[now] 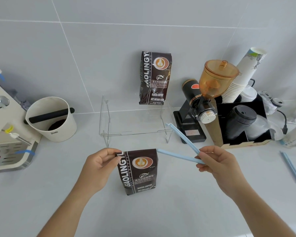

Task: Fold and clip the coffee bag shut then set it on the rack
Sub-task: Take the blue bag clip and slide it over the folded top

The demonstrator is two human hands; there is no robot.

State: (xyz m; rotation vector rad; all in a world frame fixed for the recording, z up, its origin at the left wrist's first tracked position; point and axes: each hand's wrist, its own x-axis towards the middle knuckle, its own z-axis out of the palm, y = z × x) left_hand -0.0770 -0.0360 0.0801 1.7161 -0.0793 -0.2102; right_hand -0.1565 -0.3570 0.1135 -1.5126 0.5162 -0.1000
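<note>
- The left hand [99, 165] is pinching the top corner of the bag [138, 171], apparently folded, standing on the worktop [161, 211].
- The right hand [215, 164] is gripping the opened blue clip [181, 152] beside it.

dark brown coffee bag [138, 171], light-blue clip [181, 156]

Espresso machine [5, 127] — cropped left; bag print [143, 180] illegible

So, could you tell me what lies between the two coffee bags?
In the head view, only the clear rack lies between the near coffee bag and the far one.
</note>
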